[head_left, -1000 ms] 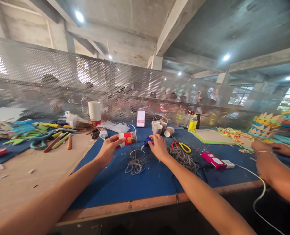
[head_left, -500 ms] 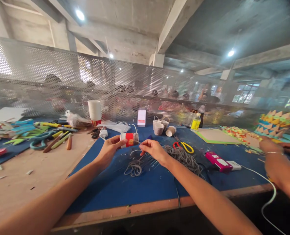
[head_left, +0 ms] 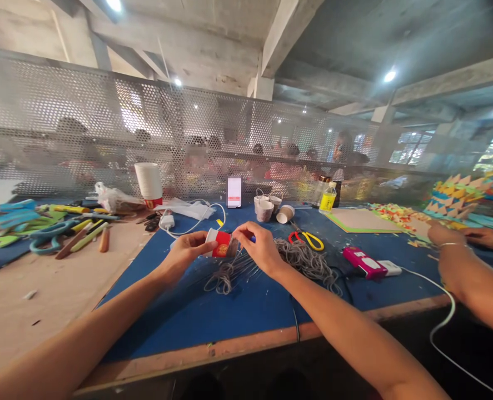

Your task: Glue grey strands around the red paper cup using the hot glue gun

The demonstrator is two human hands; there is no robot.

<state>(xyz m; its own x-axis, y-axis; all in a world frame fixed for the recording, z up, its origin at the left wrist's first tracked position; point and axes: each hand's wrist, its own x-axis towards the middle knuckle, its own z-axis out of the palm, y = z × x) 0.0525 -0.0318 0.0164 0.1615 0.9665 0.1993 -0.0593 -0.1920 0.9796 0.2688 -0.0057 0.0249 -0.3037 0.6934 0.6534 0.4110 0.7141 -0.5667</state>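
My left hand (head_left: 185, 251) is closed around the white end of a red and white paper cup (head_left: 222, 244), which lies on its side in the air above the blue mat. Grey cord (head_left: 232, 247) is wrapped about the cup's right end. There my right hand (head_left: 257, 247) pinches at the cord, its fingertips touching or very near the cup; the exact grip is partly hidden. Below the hands lies a loose loop of grey cord (head_left: 224, 279). A tangled heap of the same cord (head_left: 308, 261) sits just right of my right wrist.
Behind the heap are yellow- and red-handled scissors (head_left: 312, 241) and several cord-wrapped cups (head_left: 264, 211). A phone (head_left: 234, 193) stands upright near the perforated screen. Stacked paper cups (head_left: 148, 180) and tools (head_left: 88, 239) are at left. A co-worker's hand (head_left: 446, 236) works at right.
My right hand has moved up and closer against the cup's right end. The cup has tilted slightly, its right end lower. The whole view has shifted a little.
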